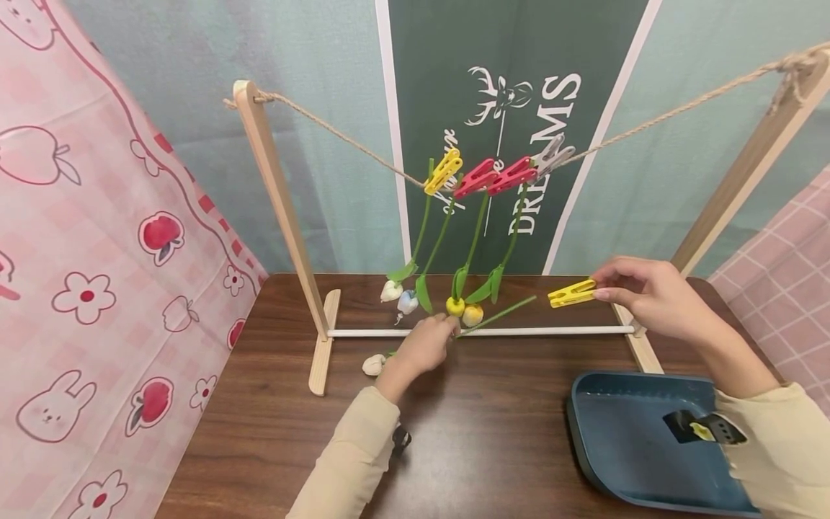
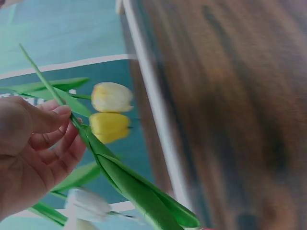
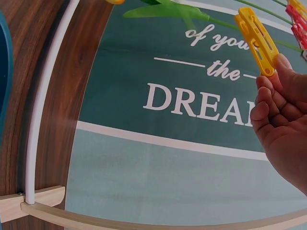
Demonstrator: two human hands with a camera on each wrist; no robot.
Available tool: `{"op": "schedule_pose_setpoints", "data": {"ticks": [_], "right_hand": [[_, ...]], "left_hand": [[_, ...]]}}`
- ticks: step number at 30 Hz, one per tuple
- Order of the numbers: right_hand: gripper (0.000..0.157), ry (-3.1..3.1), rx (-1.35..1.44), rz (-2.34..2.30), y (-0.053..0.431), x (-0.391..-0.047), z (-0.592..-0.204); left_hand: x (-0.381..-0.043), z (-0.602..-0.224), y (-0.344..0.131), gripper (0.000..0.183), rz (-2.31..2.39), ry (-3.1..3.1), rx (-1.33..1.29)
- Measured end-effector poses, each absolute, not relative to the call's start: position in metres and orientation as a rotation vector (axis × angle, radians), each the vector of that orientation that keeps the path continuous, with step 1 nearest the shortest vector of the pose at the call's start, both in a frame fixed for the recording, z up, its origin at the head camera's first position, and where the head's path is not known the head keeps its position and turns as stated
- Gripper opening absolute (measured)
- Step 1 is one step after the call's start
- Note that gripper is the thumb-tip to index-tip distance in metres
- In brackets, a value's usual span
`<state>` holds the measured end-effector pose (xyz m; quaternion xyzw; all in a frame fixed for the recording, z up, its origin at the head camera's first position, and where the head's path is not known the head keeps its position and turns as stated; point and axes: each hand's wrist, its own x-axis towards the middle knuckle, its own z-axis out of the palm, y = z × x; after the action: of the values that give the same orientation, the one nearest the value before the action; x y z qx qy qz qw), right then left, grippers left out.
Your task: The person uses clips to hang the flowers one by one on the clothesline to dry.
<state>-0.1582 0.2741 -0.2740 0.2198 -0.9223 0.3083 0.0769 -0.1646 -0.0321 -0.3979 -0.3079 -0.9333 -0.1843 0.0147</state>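
My left hand pinches the green stem of an artificial tulip between thumb and fingers. Its pale flower head sticks out left of that hand, and its long leaves show in the left wrist view. In my right hand a yellow clothespin is held by one end, right of the stem's tip and apart from it. Several tulips hang head down from a rope, among them a yellow one and a bluish one. Yellow, red and grey clothespins sit along the rope.
Wooden posts hold up the rope at both sides, with a white rod joining them low down. A dark blue bin stands at the right on the brown table. Behind hangs a printed curtain.
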Motion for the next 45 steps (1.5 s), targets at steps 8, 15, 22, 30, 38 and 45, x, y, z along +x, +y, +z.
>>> {"op": "schedule_pose_setpoints", "data": {"ticks": [8,15,22,30,38,45], "right_hand": [[0.017,-2.770,0.670,0.949,0.277,-0.157,-0.276],[0.017,-2.744,0.727,0.944,0.273,-0.158,-0.277],[0.013,-2.780,0.707,0.902,0.270,-0.158,-0.276],[0.011,-2.796,0.693,0.871,0.269,-0.158,-0.274],[0.011,-2.809,0.702,0.883,0.269,-0.160,-0.272],[0.014,-2.751,0.730,0.841,0.272,-0.167,-0.262]], "left_hand": [[-0.167,-0.363,-0.028,0.016,-0.647,-2.700,-0.881],[-0.171,-0.338,-0.018,0.017,-0.734,-2.684,-0.846],[-0.171,-0.316,-0.008,0.013,-0.814,-2.655,-0.825],[-0.174,-0.295,0.005,0.013,-0.798,-2.588,-0.869],[-0.177,-0.276,0.020,0.015,-0.768,-2.601,-0.809],[-0.178,-0.271,0.023,0.016,-0.745,-2.633,-0.783]]}}
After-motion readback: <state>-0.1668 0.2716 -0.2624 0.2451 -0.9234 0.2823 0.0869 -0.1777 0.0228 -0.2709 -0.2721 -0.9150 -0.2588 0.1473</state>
